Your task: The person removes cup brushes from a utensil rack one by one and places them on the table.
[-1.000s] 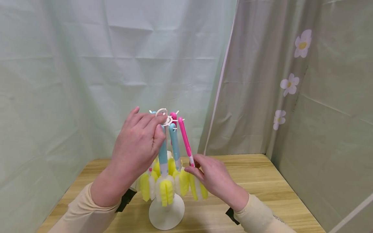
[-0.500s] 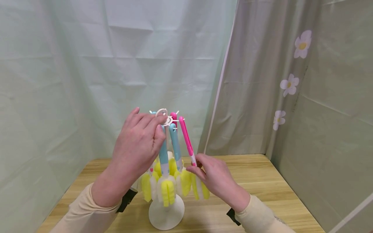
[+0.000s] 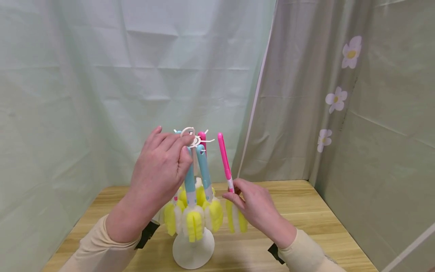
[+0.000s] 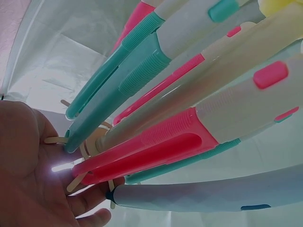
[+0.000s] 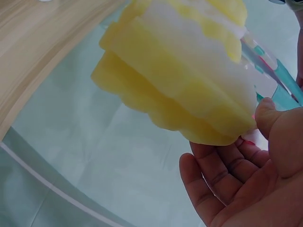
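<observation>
A white rotating stand [image 3: 193,254] has brushes with yellow-and-white sponge heads hanging from hooks at its top. My left hand [image 3: 158,170] holds the stand's top by its ring and hub [image 3: 196,141]. In the left wrist view, the left fingers [image 4: 87,198] reach in around the hub among the handle ends. My right hand [image 3: 256,204] pinches a sponge brush [image 3: 224,156] with a pink handle just above its head. That handle's tip is apart from the hook [image 3: 210,141] on the right. The brush's sponge head [image 5: 175,71] fills much of the right wrist view.
Light-blue-handled brushes [image 3: 204,170] hang at the front, with a pink-handled one [image 3: 202,138] behind. The stand's round base is on a wooden table [image 3: 289,211]. Pale curtains [image 3: 170,75] enclose the back and sides.
My right hand has drawn the pink-handled brush up and right, off its hook, which now shows bare. My left hand has stayed at the stand's top.
</observation>
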The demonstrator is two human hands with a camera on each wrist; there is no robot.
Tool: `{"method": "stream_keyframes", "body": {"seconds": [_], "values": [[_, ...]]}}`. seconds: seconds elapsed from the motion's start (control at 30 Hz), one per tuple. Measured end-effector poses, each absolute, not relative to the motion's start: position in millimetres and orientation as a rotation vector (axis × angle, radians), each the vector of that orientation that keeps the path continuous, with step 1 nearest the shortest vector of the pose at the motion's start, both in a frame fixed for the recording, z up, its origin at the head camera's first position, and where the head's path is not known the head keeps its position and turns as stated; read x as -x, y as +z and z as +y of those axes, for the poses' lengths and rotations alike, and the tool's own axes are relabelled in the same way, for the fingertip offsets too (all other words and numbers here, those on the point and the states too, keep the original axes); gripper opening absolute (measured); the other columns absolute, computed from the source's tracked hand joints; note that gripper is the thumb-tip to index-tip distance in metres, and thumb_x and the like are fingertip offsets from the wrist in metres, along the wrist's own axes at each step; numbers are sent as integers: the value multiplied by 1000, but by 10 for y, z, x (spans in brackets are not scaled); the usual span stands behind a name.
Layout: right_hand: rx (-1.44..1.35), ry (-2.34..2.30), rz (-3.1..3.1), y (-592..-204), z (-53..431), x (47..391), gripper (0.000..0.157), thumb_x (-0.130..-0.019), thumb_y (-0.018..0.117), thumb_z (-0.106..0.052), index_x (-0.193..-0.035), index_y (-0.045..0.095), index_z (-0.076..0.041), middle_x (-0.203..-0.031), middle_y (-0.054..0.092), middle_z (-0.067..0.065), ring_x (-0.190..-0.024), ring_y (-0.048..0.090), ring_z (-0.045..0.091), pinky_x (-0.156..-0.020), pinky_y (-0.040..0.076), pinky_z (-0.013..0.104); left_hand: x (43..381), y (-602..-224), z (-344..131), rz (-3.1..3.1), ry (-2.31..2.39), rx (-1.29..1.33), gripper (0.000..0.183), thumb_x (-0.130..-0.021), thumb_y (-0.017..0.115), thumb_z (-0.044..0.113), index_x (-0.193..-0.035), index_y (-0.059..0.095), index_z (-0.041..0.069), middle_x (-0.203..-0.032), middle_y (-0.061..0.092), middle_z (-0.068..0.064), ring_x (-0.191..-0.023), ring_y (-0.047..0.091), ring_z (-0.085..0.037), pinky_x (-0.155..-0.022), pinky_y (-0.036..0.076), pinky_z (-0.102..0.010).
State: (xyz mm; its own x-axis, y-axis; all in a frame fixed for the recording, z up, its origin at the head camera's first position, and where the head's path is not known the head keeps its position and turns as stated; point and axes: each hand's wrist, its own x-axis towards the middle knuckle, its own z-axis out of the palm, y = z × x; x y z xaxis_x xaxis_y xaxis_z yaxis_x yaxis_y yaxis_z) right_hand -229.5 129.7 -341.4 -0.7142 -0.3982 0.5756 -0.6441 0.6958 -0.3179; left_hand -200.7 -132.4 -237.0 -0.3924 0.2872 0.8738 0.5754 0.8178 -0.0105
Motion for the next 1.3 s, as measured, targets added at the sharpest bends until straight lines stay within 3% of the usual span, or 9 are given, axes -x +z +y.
{"method": "stream_keyframes", "body": {"seconds": [0.7, 1.3], "values": [[-647, 615, -2483, -3516, 1767, 2310, 24, -96, 87, -32, -94, 65, -22, -81, 67, -15, -57, 35, 1, -51, 36, 24, 2016, -2388, -1330, -1975, -374, 652, 47, -109, 41, 20, -131, 78, 1, -123, 80, -14, -114, 70, -41, -125, 36, -61], [-464, 563, -2590, -3593, 2153, 2365, 23, -100, 83, -37, -97, 68, -20, -71, 52, -12, -56, 40, 7, -52, 37, 28, 2011, -2381, -1333, -1986, -381, 648, 47, -109, 41, 20, -132, 78, 2, -125, 80, -14, -115, 69, -42, -125, 36, -61]]}}
